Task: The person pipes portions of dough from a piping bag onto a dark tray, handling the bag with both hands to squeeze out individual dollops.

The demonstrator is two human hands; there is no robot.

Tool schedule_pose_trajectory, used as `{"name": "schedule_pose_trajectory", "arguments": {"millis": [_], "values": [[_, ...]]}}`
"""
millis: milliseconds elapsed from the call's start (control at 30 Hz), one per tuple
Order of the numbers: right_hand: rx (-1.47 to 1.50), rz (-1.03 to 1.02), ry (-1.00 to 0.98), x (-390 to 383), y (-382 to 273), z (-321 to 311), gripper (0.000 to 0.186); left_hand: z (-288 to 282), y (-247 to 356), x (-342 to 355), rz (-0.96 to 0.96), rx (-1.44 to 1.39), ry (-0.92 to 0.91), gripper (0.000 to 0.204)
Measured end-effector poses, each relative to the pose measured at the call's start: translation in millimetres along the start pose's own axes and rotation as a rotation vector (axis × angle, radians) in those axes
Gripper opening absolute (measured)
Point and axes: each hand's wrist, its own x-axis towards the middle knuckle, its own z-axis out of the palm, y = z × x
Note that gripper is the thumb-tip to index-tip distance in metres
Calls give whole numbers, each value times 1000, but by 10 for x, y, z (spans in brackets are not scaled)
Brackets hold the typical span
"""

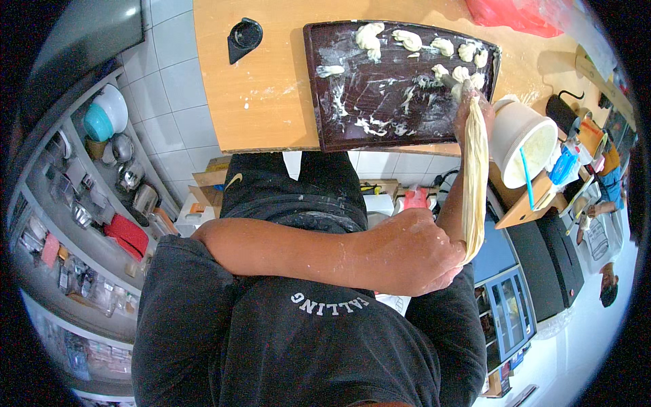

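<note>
My left hand (pixel 424 247) is closed around the rear end of a long, pale yellow piping bag (pixel 478 176), with my left forearm reaching across my body. Farther forward, my right hand (pixel 466 119) wraps around the bag's front part, close to its metal nozzle (pixel 449 81). That nozzle points over the right side of a dark brown tray (pixel 366 102). Several piped lumps of cream-coloured dough or batter (pixel 369 39) lie along the tray's far and right parts. White smears mark the rest of its surface. My right fingers are partly hidden behind the bag.
A white bucket (pixel 505 146) of pale mixture, with a blue-handled utensil (pixel 525 169), stands right of the tray. A black pointed piece (pixel 244 39) lies on the wooden table (pixel 264 122). Red plastic (pixel 519 15) is at the far right. Another person (pixel 600 210) is beyond.
</note>
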Motion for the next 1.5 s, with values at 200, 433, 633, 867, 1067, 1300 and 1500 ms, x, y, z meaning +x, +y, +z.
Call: {"name": "schedule_pose_trajectory", "arguments": {"millis": [200,433,633,867,1067,1300,1500], "values": [[140,159,-21,-52,-87,-29,34,22,5,-6,4,22,14,23],[409,439,-19,-64,-158,-65,35,22,16,-16,12,15,16,23],[234,261,-36,-31,-238,-103,33,23,6,-14,15,17,21,23],[28,63,-24,-22,-150,-113,27,17,23,-10,11,23,11,23],[-118,34,-49,-11,-209,-162,26,1,40,-4,26,-9,17,24],[-59,-115,74,-113,-326,-173,22,7,46,-7,45,40,7,23],[-61,16,8,-95,-433,-201,24,-34,113,-6,55,32,21,24]]}}
